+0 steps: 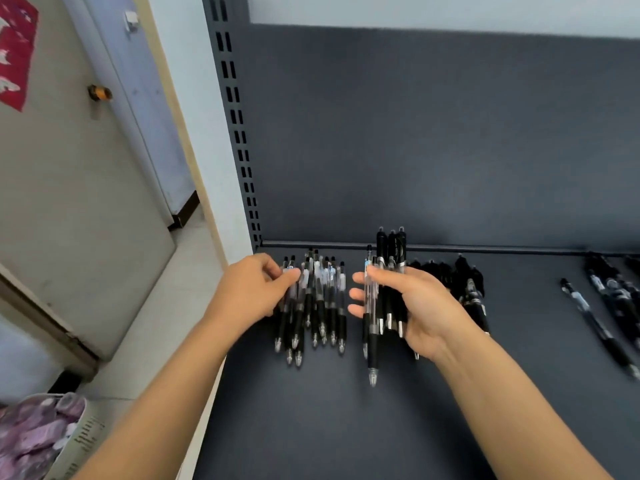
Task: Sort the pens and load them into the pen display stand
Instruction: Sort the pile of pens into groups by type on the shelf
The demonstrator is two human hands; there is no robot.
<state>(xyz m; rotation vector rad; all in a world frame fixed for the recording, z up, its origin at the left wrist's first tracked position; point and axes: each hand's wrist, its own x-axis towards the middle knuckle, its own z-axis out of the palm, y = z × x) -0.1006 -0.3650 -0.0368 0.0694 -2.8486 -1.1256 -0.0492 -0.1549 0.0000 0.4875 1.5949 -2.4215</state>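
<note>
A pile of clear-barrelled pens [320, 306] with black grips lies on the dark grey shelf [346, 420], tips pointing towards me. My left hand [249, 292] reaches onto the pile's left side and pinches one clear pen near its top between thumb and fingers. My right hand [415, 306] holds a bunch of pens [381, 289] upright, two clear ones at the left and several black ones behind, fingers curled round them. A heap of black pens [464, 282] lies just behind that hand.
More black pens [609, 306] lie spread at the shelf's right end. The shelf's grey back panel [433, 140] and a slotted upright [239, 133] rise behind. Left of the shelf is tiled floor, a door and a patterned cloth [31, 434].
</note>
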